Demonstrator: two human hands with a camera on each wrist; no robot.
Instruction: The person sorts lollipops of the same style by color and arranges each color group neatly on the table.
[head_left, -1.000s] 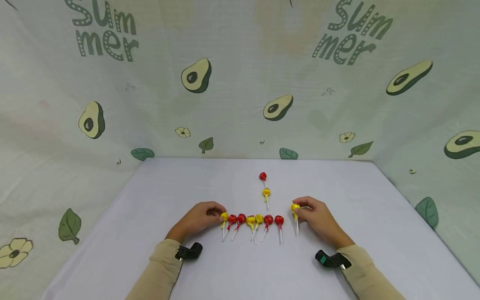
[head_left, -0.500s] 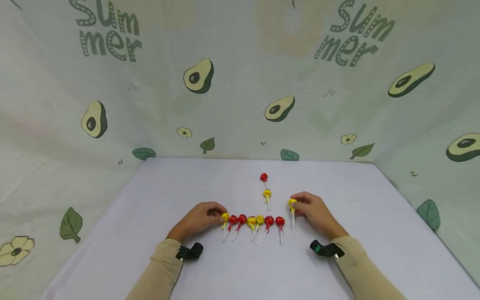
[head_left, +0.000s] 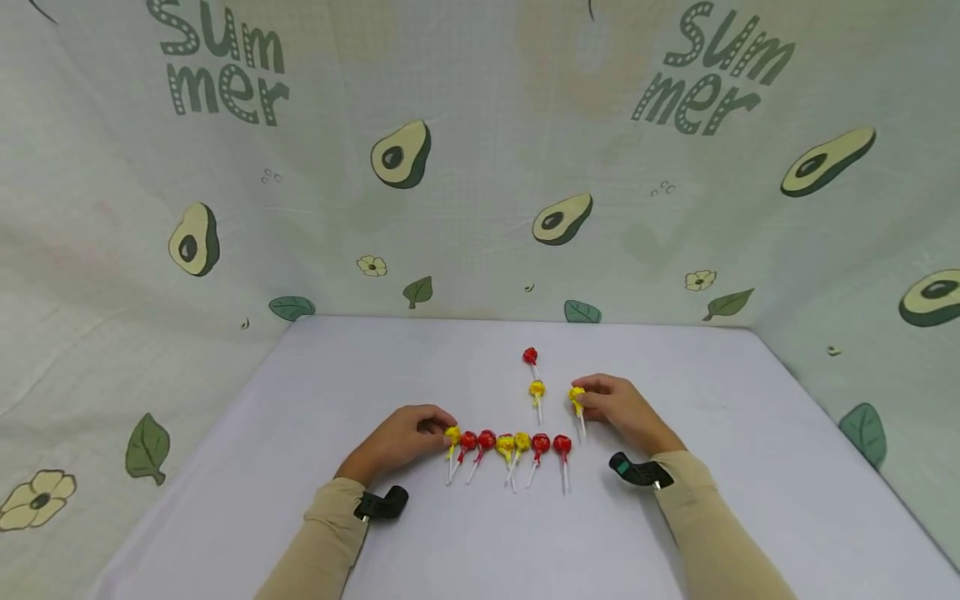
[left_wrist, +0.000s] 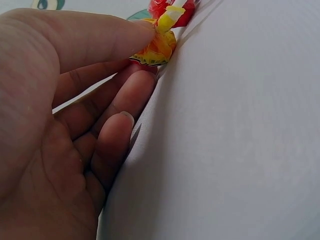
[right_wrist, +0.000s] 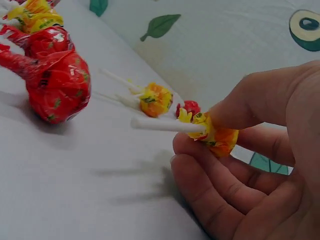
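Observation:
My left hand [head_left: 405, 440] pinches the yellow lollipop [head_left: 452, 434] at the left end of a row; in the left wrist view the thumb presses its wrapped head [left_wrist: 159, 49]. Between thumb and fingers, my right hand [head_left: 626, 411] holds another yellow lollipop [head_left: 577, 395] by its head, its white stick [right_wrist: 165, 125] pointing away from the palm. That one is right of a yellow lollipop [head_left: 537, 389] lying below a red one [head_left: 530, 356]. The row also has red lollipops [head_left: 562, 445] and two crossed yellow ones [head_left: 506, 444], sticks toward me.
A white cloth [head_left: 480, 542] covers the table. Behind it hangs a pale curtain [head_left: 465, 108] printed with avocados, leaves and lettering. Each wrist wears a black band, the left [head_left: 381, 504] and the right [head_left: 641, 471].
My right hand has moved left and farther from me with its yellow lollipop, closer to the two lollipops behind the row. My left hand stays at the row's left end.

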